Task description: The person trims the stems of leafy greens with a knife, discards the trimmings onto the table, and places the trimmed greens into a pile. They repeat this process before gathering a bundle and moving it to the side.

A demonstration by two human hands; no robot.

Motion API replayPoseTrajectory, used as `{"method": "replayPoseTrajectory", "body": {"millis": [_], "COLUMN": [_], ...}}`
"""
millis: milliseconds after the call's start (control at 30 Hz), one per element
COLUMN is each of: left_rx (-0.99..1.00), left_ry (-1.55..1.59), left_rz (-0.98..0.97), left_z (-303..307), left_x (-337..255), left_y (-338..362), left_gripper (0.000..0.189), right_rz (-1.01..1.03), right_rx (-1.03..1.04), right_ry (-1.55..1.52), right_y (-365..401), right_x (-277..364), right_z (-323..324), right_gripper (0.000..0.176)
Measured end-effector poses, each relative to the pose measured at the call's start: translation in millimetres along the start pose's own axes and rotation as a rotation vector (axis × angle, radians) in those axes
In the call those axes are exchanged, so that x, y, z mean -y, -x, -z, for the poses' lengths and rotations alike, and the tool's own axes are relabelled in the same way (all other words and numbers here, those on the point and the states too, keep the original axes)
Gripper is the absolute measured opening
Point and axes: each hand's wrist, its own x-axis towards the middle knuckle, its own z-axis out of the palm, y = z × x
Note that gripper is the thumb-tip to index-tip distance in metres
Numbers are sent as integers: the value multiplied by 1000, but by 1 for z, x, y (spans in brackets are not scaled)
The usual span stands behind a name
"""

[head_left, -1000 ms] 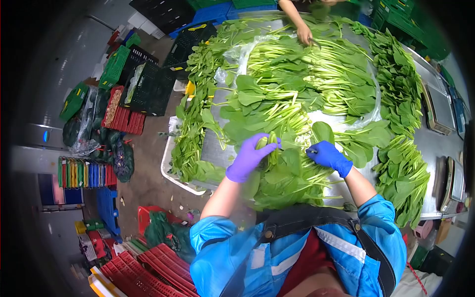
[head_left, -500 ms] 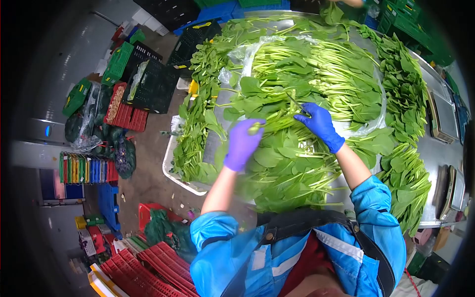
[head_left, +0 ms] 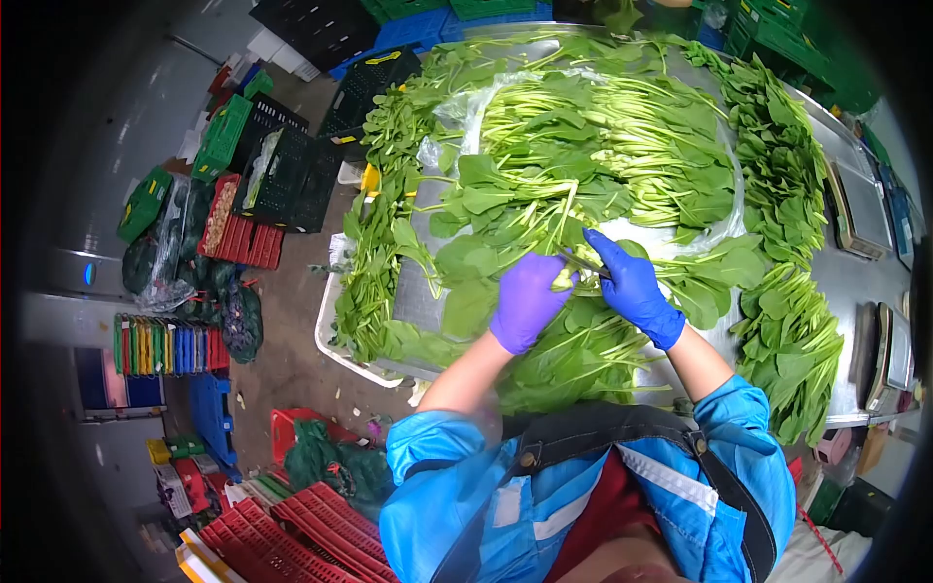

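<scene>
My left hand (head_left: 530,299), in a purple glove, is closed around the stem end of a leafy green (head_left: 476,272), whose broad leaves spread out to the left. In a blue glove, my right hand (head_left: 637,291) grips a small knife (head_left: 586,263). Its dark blade points left and lies close to the pale stem end at my left fingertips; whether it touches is too small to tell. Beneath both hands lies a heap of cut greens (head_left: 583,360). Beyond them, rows of greens (head_left: 646,146) with pale stems rest on a clear plastic sheet (head_left: 473,131).
More greens (head_left: 782,185) line the right side of the metal table (head_left: 846,291), near a flat scale (head_left: 860,209). A white tub (head_left: 335,335) stands at the table's left edge. Dark crates (head_left: 292,180), red crates (head_left: 292,534) and net bags (head_left: 330,466) occupy the floor leftward.
My left hand has moved right, towards the knife, with a stem end in its fingers. The knife now points left, at that stem end; my right hand has shifted slightly lower.
</scene>
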Motion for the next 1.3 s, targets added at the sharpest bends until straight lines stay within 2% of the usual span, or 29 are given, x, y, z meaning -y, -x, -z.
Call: {"method": "replayPoseTrajectory", "body": {"millis": [100, 133, 167, 200, 233, 300, 333, 367, 400, 433, 500, 533, 600, 633, 700, 767, 833, 900, 967, 1033, 1067, 1100, 1167, 1200, 1233, 1300], "left_rx": [2, -91, -182, -233, -281, -340, -340, -300, -261, -263, -367, -398, -345, -284, -210, -106, -41, 35, 79, 118, 232, 346, 399, 438, 476, 489], "left_ry": [15, 24, 33, 65, 96, 257, 255, 251, 245, 238, -169, -274, -277, -271, -258, -69, 22, 99, 153, 209, 261, 313, 329, 333, 337, 323], "left_rz": [-23, -35, -48, 25, 96, 188, 191, 266, 338, 338, 244, 219, 280, 347, 370, 325, 332, 38, 52, 60, 34, 9, 35, 106, 178, 198], "left_z": [10, 18, 26, 38, 51, 64, 73, 82, 87, 87, 88, 87, 84, 82, 78, 72, 60, 55, 52, 45, 39, 34, 33, 35, 37, 39], "left_x": [-9, -7, -5, -1, 6, 30, 34, 37, 38, 41, 47, 45, 48, 51, 57, 58, 55, 37, 19, 12, 13, 14, 15, 13, 11, 2], "left_y": [-1, 0, 0, 2, 3, -3, -2, -4, -5, -4, -3, -4, -4, -1, 6, 8, 11, -1, -5, -6, -4, -1, -3, -5, -6, -7], "left_gripper": [30, 29, 29, 29, 29, 30, 30, 30, 30, 30, 27, 25, 27, 28, 34, 32, 33, 34, 35, 35, 35, 35, 34, 33, 33, 32], "right_rz": [60, 63, -52, -167, -165, -314, -359, -271, -176, -172, -158, -150, -588, -580, -346, -299, -112, -77, -32, -86, -87, -91, 21, 106, 107, 222], "right_rx": [38, 39, 276, 508, 504, 392, 206, 78, -79, -78, -226, -230, 65, 68, 24, -41, -4, 74, 196, 265, 318, 317, 122, 38, 36, 79], "right_ry": [26, 24, 89, 154, 151, -217, -436, -375, -189, -194, 73, 69, -317, -318, -156, -183, -370, -418, -396, -520, -441, -438, -571, -311, -310, 95], "right_y": [-1, -2, -4, -9, -15, -32, -45, -63, -82, -100, -129, -137, -153, -157, -159, -147, -126, -100, -76, -56, -48, -41, -30, -27, -23, -16], "right_x": [-15, -20, -26, -31, -37, -53, -68, -76, -82, -97, -118, -121, -125, -128, -136, -84, -45, -15, 13, 24, 32, 28, 14, 16, 13, 9], "right_z": [-8, -5, 1, 5, 5, -1, -15, -20, -30, -46, -74, -79, -87, -90, -91, -60, -34, -14, 7, 13, 22, 18, 7, 13, 14, 14], "right_gripper": [55, 55, 49, 44, 44, 35, 34, 34, 34, 34, 37, 37, 39, 39, 37, 31, 27, 26, 25, 27, 28, 28, 30, 35, 35, 46]}}
